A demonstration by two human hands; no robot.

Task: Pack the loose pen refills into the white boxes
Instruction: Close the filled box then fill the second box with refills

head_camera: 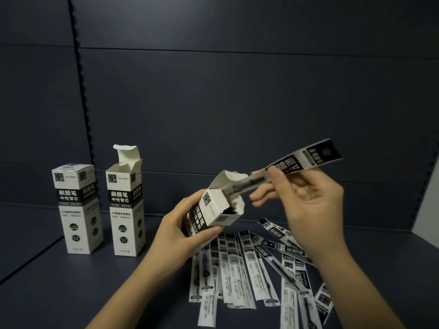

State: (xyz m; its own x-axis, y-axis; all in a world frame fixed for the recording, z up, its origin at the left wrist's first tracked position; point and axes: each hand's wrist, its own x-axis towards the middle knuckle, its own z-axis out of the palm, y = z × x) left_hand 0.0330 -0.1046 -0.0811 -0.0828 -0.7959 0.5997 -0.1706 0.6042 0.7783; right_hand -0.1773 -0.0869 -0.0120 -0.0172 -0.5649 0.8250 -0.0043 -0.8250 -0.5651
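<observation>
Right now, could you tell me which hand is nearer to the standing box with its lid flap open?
Left. The left hand is just right of the open standing box; the right hand is farther right.

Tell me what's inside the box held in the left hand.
The tilted box in the left hand takes one packaged refill, pinched by the right hand, partly through its open top. Dark contents show at the opening; deeper inside is hidden.

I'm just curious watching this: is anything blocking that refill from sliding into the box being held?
Nothing visible blocks it. The left hand holds the tilted box with its flaps folded open, and the refill packet pinched by the right hand already has its lower end inside the opening. The other two boxes stand well off to the left.
</observation>
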